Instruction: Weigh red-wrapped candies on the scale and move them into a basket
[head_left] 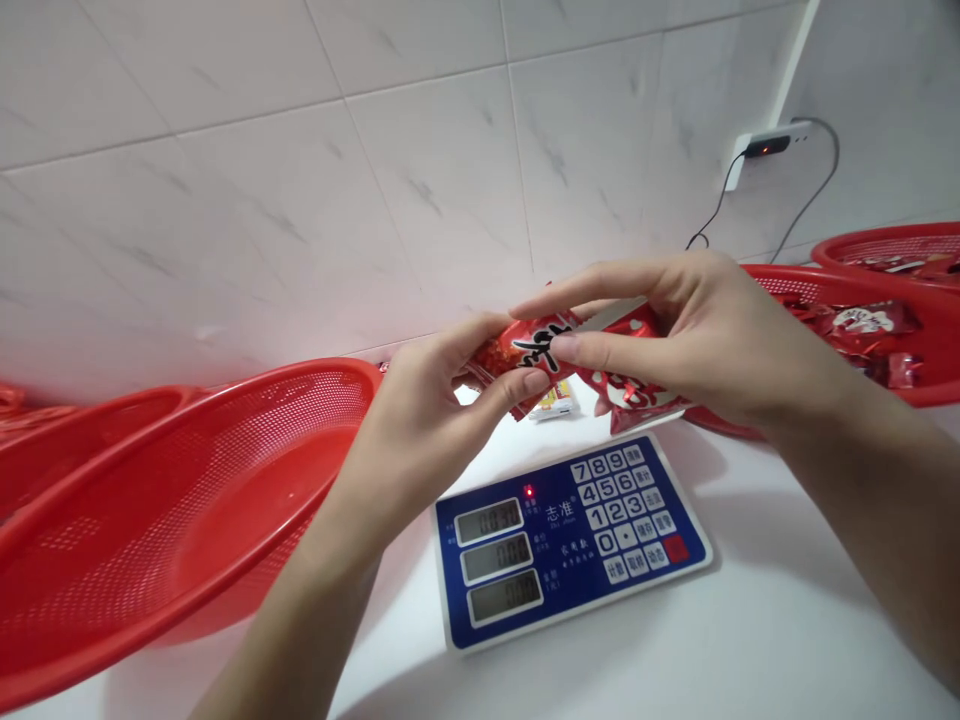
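Observation:
My left hand [427, 410] and my right hand [690, 330] meet above a blue electronic scale [570, 545]. Both pinch the same small red snack packet [536, 350] with black lettering, the left at its left end, the right at its right end. Under my right hand a few more red-and-white packets [637, 395] are bunched in its lower fingers. Another small packet [555, 402] lies on the scale's platform behind the hands. The scale's three displays are lit, and a red light glows above them.
A large empty red perforated basket [187, 500] tilts at the left, over another. At the right, red baskets [862, 290] hold many red packets [870, 325]. A white tiled wall stands behind, with a power strip [769, 148] and cables. The counter [750, 630] is white.

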